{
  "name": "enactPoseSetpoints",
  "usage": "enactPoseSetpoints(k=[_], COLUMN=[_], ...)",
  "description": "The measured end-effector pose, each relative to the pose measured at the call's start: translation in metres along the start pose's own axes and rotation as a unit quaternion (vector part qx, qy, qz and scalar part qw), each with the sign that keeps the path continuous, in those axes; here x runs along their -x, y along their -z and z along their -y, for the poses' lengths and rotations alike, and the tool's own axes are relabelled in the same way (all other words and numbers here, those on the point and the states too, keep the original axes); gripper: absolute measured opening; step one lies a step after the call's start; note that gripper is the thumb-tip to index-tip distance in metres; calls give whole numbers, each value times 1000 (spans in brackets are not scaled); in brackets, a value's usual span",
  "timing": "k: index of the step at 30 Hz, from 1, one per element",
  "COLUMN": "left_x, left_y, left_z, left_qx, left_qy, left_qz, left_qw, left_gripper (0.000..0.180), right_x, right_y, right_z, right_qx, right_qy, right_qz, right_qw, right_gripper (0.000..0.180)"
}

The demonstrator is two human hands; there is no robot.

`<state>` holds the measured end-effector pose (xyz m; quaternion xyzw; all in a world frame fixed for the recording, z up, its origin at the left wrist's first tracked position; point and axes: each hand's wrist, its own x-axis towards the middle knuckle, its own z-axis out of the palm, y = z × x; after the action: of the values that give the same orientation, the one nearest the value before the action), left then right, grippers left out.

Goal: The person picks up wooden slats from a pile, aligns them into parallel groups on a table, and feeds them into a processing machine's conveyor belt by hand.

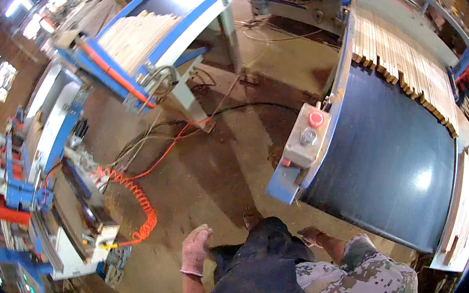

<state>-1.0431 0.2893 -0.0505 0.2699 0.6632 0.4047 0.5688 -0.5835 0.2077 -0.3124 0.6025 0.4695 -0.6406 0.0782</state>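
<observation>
Showing strips (405,67) abreast on belt (386,153), presumably for alignment (with left hand (195,251) half-spread, empty; uncertain for right hand (311,236)).

You have two hands, the left hand (195,250) and the right hand (311,236), one dark apron (259,285) and two conveyors, a left conveyor (199,16) and a right conveyor (385,162). Each conveyor carries one batch of wooden strips (137,38) (405,67), too tightly packed to count singly. One control box (301,150) with one red button (315,118) and one coiled orange hose (145,208) complete your count.
</observation>
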Motion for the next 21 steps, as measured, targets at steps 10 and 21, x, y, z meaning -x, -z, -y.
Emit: enactPoseSetpoints(k=[10,21], left_x=[-261,-471], left_y=[-64,-239], left_z=[-102,-262], left_qx=[-231,-356], left_qy=[-27,-162], left_qz=[278,490], left_qw=[932,779], left_gripper=[47,54], right_x=[-79,-172], right_y=[-13,109], right_z=[82,254], right_qx=[-123,-246], right_qy=[-68,-144], right_qz=[-133,-249], right_qw=[981,926], right_gripper=[30,32])
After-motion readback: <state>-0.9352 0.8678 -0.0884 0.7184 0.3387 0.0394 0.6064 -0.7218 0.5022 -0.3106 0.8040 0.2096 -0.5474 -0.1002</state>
